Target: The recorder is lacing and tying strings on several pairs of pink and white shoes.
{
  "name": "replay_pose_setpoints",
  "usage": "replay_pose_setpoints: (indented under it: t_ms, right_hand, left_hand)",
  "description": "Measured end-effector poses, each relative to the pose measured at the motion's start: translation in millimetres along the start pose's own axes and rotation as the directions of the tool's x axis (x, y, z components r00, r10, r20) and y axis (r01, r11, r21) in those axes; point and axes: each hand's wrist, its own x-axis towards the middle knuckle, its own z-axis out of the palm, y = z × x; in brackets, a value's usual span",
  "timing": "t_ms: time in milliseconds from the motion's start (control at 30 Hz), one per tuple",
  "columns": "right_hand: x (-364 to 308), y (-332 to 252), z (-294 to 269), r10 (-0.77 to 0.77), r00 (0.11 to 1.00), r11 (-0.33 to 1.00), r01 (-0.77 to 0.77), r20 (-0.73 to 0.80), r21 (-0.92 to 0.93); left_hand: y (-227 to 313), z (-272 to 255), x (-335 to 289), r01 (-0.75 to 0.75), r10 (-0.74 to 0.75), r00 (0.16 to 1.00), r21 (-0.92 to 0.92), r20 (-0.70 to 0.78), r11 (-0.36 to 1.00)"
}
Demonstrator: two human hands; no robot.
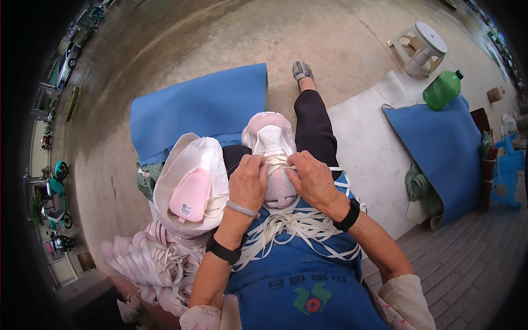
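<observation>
A pink and white sneaker (269, 137) rests on my lap, its toe pointing away from me. My left hand (248, 184) is closed in a pinch at the left side of its lacing. From the other side my right hand (316, 181) also pinches the cream shoelace (276, 163), which crosses the tongue between both hands. The exact grip of the left fingertips is partly hidden. A loose bunch of cream laces (286, 224) lies across my blue apron (275, 297), just below the shoe's heel.
Left of my leg, a white open holder (168, 165) contains a pink shoe-tongue-shaped piece (191, 193). Below it several pink and white sneakers (144, 256) are piled. Blue sheets (198, 102) flank me. At right stand a green bottle (443, 91) and a white stool (426, 47).
</observation>
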Motion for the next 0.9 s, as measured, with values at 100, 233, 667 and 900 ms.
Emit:
replay_pose_setpoints:
  t_ms: [100,233,667,900]
  right_hand:
    - [1,-1,1,-0.03,1.0,0.999,0.03,-0.007,-0.014]
    - [-1,-11,-2,-0.039,0.999,0.998,0.04,0.02,-0.053]
    - [0,-6,-30,0.036,0.998,0.978,-0.046,0.055,0.204]
    - [16,-7,10,-0.058,0.994,0.994,0.048,-0.096,-0.102]
  left_hand:
    - [0,1,1,-0.004,0.004,1.0,0.005,0.015,1.0]
    - [-6,5,5,-0.018,0.018,1.0,-0.036,0.004,0.999]
    - [-30,9,0,0.203,-0.196,0.972,-0.045,0.128,0.978]
    - [-16,7,3,0.32,-0.308,0.946,-0.14,0.102,0.937]
